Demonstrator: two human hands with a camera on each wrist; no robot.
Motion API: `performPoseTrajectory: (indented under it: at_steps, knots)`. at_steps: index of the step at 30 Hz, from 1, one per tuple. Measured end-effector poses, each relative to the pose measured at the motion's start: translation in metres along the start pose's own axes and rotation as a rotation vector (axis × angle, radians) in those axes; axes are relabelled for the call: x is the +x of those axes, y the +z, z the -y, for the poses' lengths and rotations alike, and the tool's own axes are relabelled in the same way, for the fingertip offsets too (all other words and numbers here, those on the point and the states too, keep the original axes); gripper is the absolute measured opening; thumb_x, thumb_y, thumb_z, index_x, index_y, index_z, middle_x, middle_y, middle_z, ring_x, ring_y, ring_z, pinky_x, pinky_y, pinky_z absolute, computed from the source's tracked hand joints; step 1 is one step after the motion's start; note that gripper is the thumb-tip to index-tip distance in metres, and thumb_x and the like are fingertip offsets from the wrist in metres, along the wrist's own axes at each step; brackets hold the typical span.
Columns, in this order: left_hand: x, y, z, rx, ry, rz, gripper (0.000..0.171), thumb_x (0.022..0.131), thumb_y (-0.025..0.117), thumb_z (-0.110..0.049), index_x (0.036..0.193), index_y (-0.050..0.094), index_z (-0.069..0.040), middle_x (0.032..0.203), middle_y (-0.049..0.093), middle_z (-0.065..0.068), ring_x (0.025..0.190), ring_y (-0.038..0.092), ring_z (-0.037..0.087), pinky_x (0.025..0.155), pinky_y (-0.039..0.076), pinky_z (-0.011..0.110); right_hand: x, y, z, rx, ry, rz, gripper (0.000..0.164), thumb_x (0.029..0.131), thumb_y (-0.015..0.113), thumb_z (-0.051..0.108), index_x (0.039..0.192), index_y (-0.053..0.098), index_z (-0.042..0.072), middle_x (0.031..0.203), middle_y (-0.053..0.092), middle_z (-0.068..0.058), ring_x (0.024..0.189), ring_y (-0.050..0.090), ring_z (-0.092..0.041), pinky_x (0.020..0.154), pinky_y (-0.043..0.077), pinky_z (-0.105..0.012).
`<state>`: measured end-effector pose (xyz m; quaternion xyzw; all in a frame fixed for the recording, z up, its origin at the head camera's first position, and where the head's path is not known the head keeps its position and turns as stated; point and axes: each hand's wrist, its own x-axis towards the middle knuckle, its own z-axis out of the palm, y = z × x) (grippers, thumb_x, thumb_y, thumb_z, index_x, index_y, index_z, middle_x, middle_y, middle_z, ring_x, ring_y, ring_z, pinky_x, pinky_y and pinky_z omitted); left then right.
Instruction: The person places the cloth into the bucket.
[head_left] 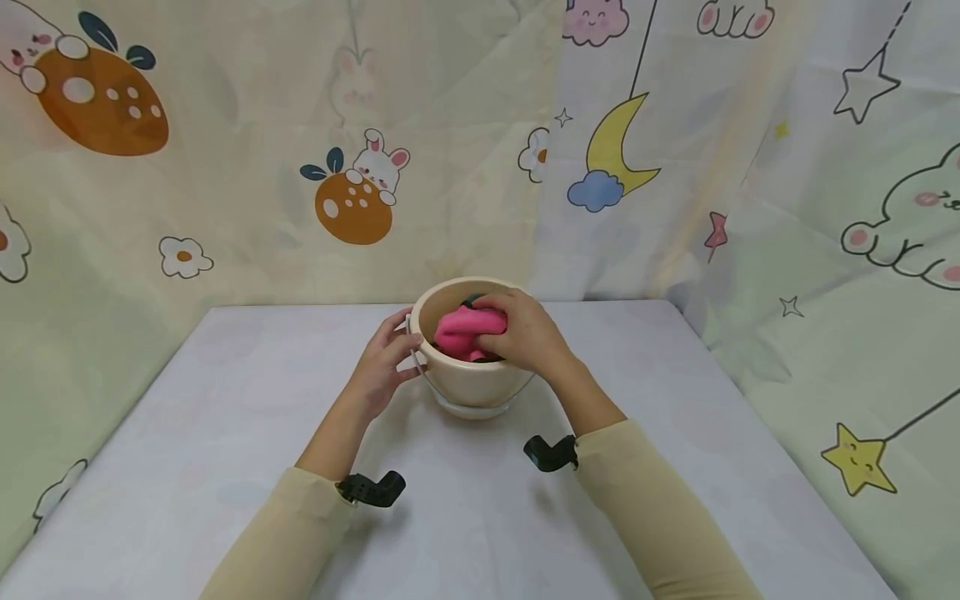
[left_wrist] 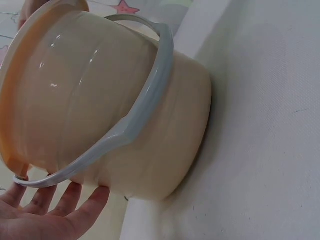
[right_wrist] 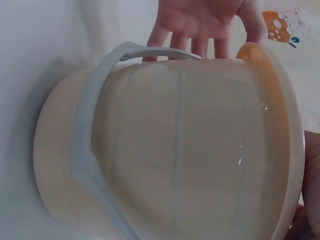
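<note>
A cream bucket [head_left: 480,383] stands upright on the white table, its pale grey handle [left_wrist: 154,82] hanging down the near side. My left hand [head_left: 381,362] touches the bucket's left wall with extended fingers [left_wrist: 92,207], the thumb by the rim. Over the right rim, my right hand [head_left: 528,333] reaches into the opening and grips a bright pink, smooth, bulging thing [head_left: 459,329]. Dark parts show above and below the pink; what kind of thing it is I cannot tell. The bucket's wall hides its lower part.
A white-covered table [head_left: 247,400] lies under the bucket. Cartoon-printed curtains [head_left: 465,100] hang behind and at both sides. Black wrist cameras [head_left: 375,489] are strapped at both cuffs.
</note>
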<state>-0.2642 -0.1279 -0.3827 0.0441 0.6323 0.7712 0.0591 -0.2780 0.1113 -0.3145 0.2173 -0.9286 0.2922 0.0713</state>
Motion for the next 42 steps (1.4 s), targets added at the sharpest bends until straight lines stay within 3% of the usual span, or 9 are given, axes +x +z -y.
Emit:
performPoseTrajectory:
  at_steps: [13,27,34,42]
  knots:
    - [-0.002,0.0,-0.003,0.031,-0.005,0.0,0.065,0.101,0.053,-0.016,0.162,0.03,-0.018,0.155,0.039,0.017,0.133,0.045,0.028,0.107,0.05,0.055,-0.01,-0.002,-0.007,0.185,-0.056,-0.173,0.043,0.087,0.082,0.02,0.129,0.072,0.012,0.129,0.066,-0.012,0.12,0.06,-0.027,0.095,0.055,-0.049]
    - [-0.001,-0.005,-0.002,0.086,0.014,0.0,0.063,0.102,0.053,-0.018,0.161,0.031,-0.014,0.156,0.04,0.02,0.132,0.047,0.026,0.114,0.043,0.057,-0.015,-0.004,-0.012,0.18,-0.052,-0.248,0.041,0.092,0.078,0.018,0.13,0.07,0.009,0.129,0.066,-0.014,0.12,0.06,-0.028,0.094,0.057,-0.051]
    - [-0.004,-0.017,-0.003,0.134,0.03,0.027,0.063,0.105,0.049,-0.029,0.162,0.028,-0.013,0.161,0.036,0.019,0.146,0.04,0.036,0.118,0.037,0.06,-0.021,-0.012,-0.019,0.202,-0.048,-0.289,0.042,0.092,0.076,0.015,0.133,0.068,0.007,0.132,0.063,-0.016,0.12,0.059,-0.035,0.095,0.056,-0.054]
    - [-0.011,-0.043,-0.006,0.159,0.0,-0.011,0.059,0.109,0.036,-0.034,0.163,0.026,-0.012,0.163,0.033,0.021,0.152,0.033,0.04,0.121,0.031,0.062,-0.032,-0.022,-0.037,0.178,-0.011,-0.296,0.046,0.095,0.072,0.018,0.139,0.063,0.01,0.139,0.06,-0.015,0.125,0.056,-0.033,0.097,0.054,-0.053]
